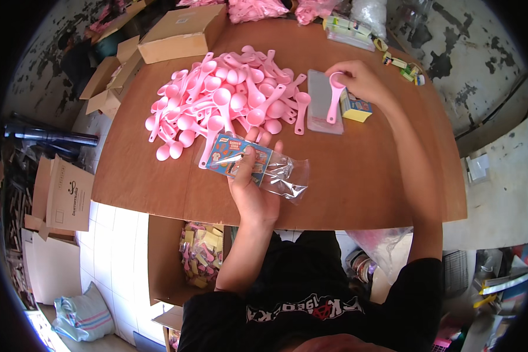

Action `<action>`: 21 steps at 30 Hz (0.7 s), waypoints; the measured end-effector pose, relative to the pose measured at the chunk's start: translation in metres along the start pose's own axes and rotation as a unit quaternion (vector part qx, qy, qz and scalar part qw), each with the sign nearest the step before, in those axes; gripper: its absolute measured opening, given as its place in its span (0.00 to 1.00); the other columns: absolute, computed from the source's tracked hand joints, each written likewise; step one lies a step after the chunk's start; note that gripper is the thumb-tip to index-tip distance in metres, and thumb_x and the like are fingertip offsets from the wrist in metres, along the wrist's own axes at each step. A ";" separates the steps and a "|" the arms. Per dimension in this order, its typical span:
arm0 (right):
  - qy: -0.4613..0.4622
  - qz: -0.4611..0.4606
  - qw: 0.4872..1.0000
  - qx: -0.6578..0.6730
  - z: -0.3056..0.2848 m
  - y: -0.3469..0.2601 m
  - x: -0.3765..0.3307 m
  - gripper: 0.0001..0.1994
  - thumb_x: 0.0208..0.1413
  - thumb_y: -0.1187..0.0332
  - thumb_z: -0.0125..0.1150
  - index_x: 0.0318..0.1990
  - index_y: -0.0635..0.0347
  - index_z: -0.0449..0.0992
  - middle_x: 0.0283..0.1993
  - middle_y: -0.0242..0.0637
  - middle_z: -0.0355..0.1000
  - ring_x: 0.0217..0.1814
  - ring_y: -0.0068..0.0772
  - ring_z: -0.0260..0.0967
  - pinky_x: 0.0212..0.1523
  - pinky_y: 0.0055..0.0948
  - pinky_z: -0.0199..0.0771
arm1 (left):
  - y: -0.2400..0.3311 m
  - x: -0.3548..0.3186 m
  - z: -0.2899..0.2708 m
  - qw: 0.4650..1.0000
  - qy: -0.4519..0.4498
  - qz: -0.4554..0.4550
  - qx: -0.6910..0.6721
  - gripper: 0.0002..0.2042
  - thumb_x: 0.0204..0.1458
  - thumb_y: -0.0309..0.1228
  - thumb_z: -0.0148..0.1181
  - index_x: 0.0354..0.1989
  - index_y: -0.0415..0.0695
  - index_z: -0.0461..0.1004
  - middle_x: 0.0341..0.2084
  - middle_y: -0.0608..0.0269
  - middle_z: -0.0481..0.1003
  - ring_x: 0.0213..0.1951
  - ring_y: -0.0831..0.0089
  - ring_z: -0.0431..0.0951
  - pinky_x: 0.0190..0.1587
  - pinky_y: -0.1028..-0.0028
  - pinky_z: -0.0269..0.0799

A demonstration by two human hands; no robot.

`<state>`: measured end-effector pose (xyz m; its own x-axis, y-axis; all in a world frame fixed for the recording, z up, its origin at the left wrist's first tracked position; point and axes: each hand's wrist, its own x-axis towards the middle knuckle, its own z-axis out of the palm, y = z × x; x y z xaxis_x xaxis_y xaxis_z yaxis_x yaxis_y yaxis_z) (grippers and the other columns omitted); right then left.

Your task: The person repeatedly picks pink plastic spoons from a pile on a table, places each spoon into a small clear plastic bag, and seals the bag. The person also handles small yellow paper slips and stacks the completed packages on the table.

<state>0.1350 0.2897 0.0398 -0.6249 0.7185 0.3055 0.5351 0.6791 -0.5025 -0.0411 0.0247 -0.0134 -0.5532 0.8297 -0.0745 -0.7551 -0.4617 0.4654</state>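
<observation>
My left hand (253, 196) holds a clear plastic bag (288, 177) near the table's front, thumb pressed on top. A blue printed card (224, 154) shows through the bag's left part. My right hand (361, 81) grips a pink scoop spoon (334, 100) at its bowl end, the handle pointing toward me. Beneath that spoon lies a stack of clear plastic bags (318, 97). Beside it, partly under my right wrist, is a stack of cards (356, 112) with yellow edges. A big heap of pink spoons (222, 98) spreads just beyond my left hand.
A closed cardboard box (182, 35) sits at the brown table's (369, 176) far left. Pink bags (258, 9) line the back edge. Small packets (402, 63) lie at the far right. Below the front edge, an open carton (202, 252) holds packed pieces. A white sack (83, 314) rests on the floor.
</observation>
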 end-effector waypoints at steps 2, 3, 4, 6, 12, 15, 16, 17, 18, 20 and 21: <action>0.008 -0.001 0.996 0.083 0.016 0.002 0.005 0.13 0.58 0.72 0.60 0.50 0.60 0.78 0.43 0.44 0.78 0.45 0.33 0.74 0.44 0.31 0.74 | 0.001 -0.001 -0.002 1.000 0.006 0.008 0.009 0.23 0.61 0.29 0.51 0.63 0.32 0.60 0.56 0.51 0.69 0.59 0.61 0.71 0.66 0.58 0.65; 0.106 -0.050 0.992 -0.037 0.023 -0.012 -0.001 0.11 0.57 0.65 0.61 0.42 0.59 0.82 0.38 0.46 0.79 0.41 0.39 0.77 0.42 0.37 0.75 | 0.003 0.002 -0.008 1.000 0.003 0.006 0.004 0.24 0.60 0.29 0.51 0.63 0.32 0.59 0.57 0.51 0.69 0.59 0.61 0.71 0.66 0.58 0.65; 0.105 -0.054 0.992 -0.035 0.025 -0.026 -0.010 0.11 0.57 0.65 0.61 0.42 0.59 0.82 0.38 0.46 0.79 0.41 0.39 0.77 0.42 0.37 0.75 | 0.005 0.004 -0.012 1.000 0.000 0.004 0.000 0.24 0.60 0.29 0.52 0.63 0.32 0.59 0.57 0.51 0.69 0.59 0.61 0.70 0.66 0.57 0.64; -0.036 0.104 0.955 -0.275 0.017 -0.053 -0.028 0.14 0.54 0.55 0.62 0.35 0.57 0.83 0.31 0.47 0.78 0.36 0.46 0.78 0.38 0.45 0.75 | 0.005 0.005 -0.010 1.000 0.000 0.017 -0.001 0.24 0.60 0.29 0.53 0.62 0.31 0.59 0.56 0.51 0.69 0.59 0.60 0.71 0.67 0.56 0.63; -0.038 0.120 0.950 -0.285 0.047 -0.051 -0.042 0.15 0.41 0.57 0.67 0.24 0.62 0.80 0.26 0.46 0.78 0.32 0.49 0.78 0.33 0.45 0.73 | 0.002 0.009 -0.005 0.999 -0.001 0.013 -0.038 0.21 0.61 0.28 0.52 0.60 0.30 0.61 0.54 0.51 0.71 0.59 0.59 0.71 0.66 0.57 0.65; -0.040 0.145 0.956 -0.252 0.043 -0.040 -0.039 0.15 0.44 0.56 0.66 0.29 0.61 0.83 0.27 0.48 0.78 0.32 0.46 0.78 0.34 0.41 0.75 | 0.003 0.007 -0.002 0.999 -0.005 0.012 -0.033 0.21 0.61 0.28 0.52 0.60 0.30 0.61 0.54 0.51 0.70 0.58 0.59 0.71 0.65 0.56 0.67; -0.053 0.158 0.962 -0.216 0.040 -0.036 -0.039 0.15 0.44 0.58 0.66 0.28 0.63 0.82 0.27 0.47 0.77 0.31 0.42 0.77 0.33 0.39 0.74 | 0.004 0.006 -0.001 0.999 -0.006 0.012 -0.037 0.21 0.61 0.29 0.53 0.59 0.30 0.61 0.55 0.51 0.70 0.58 0.58 0.71 0.65 0.56 0.67; -0.066 0.168 0.967 -0.178 0.038 -0.033 -0.039 0.14 0.44 0.60 0.66 0.28 0.64 0.82 0.26 0.46 0.77 0.29 0.38 0.77 0.31 0.36 0.73 | 0.006 0.006 -0.001 0.999 -0.005 0.015 -0.036 0.21 0.61 0.29 0.53 0.59 0.30 0.61 0.55 0.51 0.70 0.58 0.58 0.71 0.65 0.56 0.67; -0.067 0.165 0.968 -0.177 0.037 -0.030 -0.041 0.14 0.44 0.60 0.66 0.28 0.64 0.82 0.26 0.46 0.77 0.29 0.38 0.77 0.31 0.36 0.73 | 0.009 0.006 0.001 0.999 0.003 0.018 -0.040 0.21 0.62 0.29 0.52 0.59 0.31 0.62 0.55 0.51 0.70 0.59 0.58 0.71 0.65 0.56 0.67; -0.014 0.162 0.986 -0.043 0.034 -0.025 -0.051 0.15 0.38 0.59 0.69 0.25 0.64 0.82 0.25 0.45 0.78 0.26 0.38 0.77 0.30 0.35 0.75 | 0.011 0.006 0.001 0.999 0.010 0.022 -0.046 0.20 0.62 0.29 0.52 0.59 0.31 0.62 0.56 0.51 0.69 0.59 0.58 0.70 0.65 0.56 0.67; -0.022 0.110 0.994 0.018 0.034 -0.027 -0.058 0.14 0.44 0.62 0.70 0.29 0.66 0.80 0.25 0.41 0.77 0.23 0.27 0.73 0.25 0.28 0.72 | 0.013 0.008 -0.002 0.999 0.003 0.033 -0.041 0.21 0.62 0.30 0.53 0.60 0.32 0.61 0.57 0.51 0.69 0.60 0.59 0.70 0.65 0.56 0.66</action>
<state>0.1375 0.2244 0.0085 -0.5197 0.8412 0.1493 0.6419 0.4998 -0.5815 -0.0559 0.0243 -0.0093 -0.6052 0.7945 -0.0510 -0.7428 -0.5404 0.3952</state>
